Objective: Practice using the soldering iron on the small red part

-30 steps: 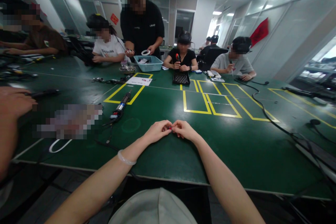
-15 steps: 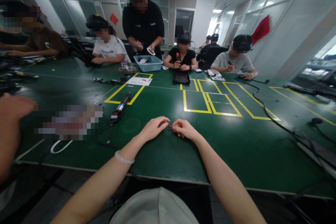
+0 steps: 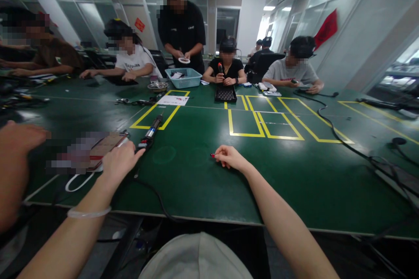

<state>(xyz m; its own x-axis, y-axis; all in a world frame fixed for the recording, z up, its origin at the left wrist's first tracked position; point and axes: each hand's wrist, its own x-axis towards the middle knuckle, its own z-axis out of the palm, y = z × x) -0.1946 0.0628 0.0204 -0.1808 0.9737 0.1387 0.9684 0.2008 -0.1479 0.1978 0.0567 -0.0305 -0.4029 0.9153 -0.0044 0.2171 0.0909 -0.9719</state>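
Your left hand [image 3: 119, 163] has swung away toward the electric screwdriver [image 3: 151, 133], leaving your right hand's [image 3: 231, 158] grip alone pinching the small red-and-black part [image 3: 213, 156] over the bench [image 3: 196, 194]. Your left fingertips are hard to read, so that grip's state can't be told, and pixelation masks much of the flat case [image 3: 105, 145] beside it.

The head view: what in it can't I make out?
In the head view:
Red piece: too small to identify, partly covered by the right hand.
Left hand: its own back hides some fingers, so contact with the tool is unclear.
Pouch: partly pixelated, partly behind that hand.
Paper: print too small.
Neighbour's arm: cut off by the left edge.
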